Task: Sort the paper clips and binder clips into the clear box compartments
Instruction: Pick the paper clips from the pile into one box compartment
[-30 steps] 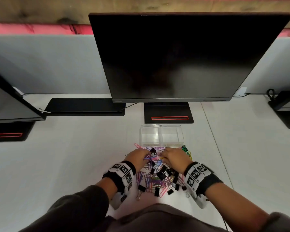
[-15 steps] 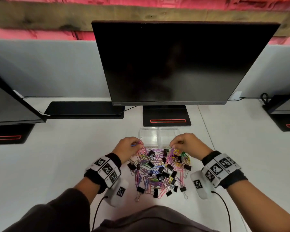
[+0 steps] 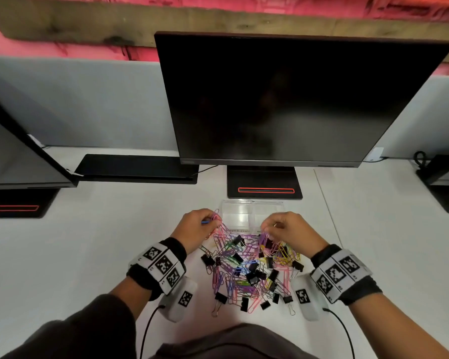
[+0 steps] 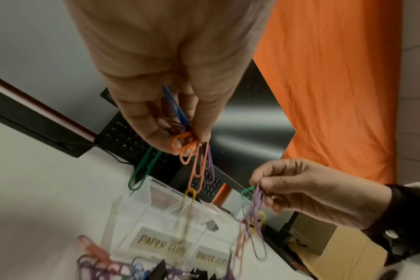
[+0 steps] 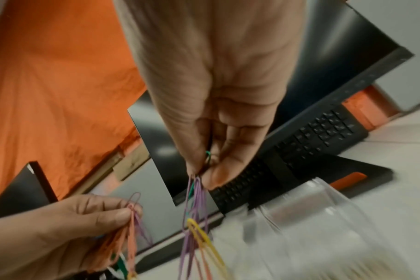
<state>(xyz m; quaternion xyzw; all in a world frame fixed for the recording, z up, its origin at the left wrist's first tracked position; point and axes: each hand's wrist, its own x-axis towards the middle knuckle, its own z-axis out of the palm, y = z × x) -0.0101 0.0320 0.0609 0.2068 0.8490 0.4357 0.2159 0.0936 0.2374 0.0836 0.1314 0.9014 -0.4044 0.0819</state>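
Observation:
A mixed pile of coloured paper clips and black binder clips lies on the white desk in front of me. Behind it stands the clear box with two compartments, labelled "PAPER CLIPS" and "BINDER CLIPS". My left hand pinches a hanging bunch of paper clips, orange, pink, purple and blue, at the box's left front corner. My right hand pinches another bunch of paper clips, purple, green and yellow, at the box's right front edge. Both bunches trail down into the pile.
A large dark monitor on a black stand rises right behind the box. A black keyboard lies at the back left. More monitors stand at the far left and far right. A grey partition closes the back.
Both hands have come off the pile's middle, moved apart and risen toward the box, each lifting a bunch of linked paper clips. The head view has tilted slightly.

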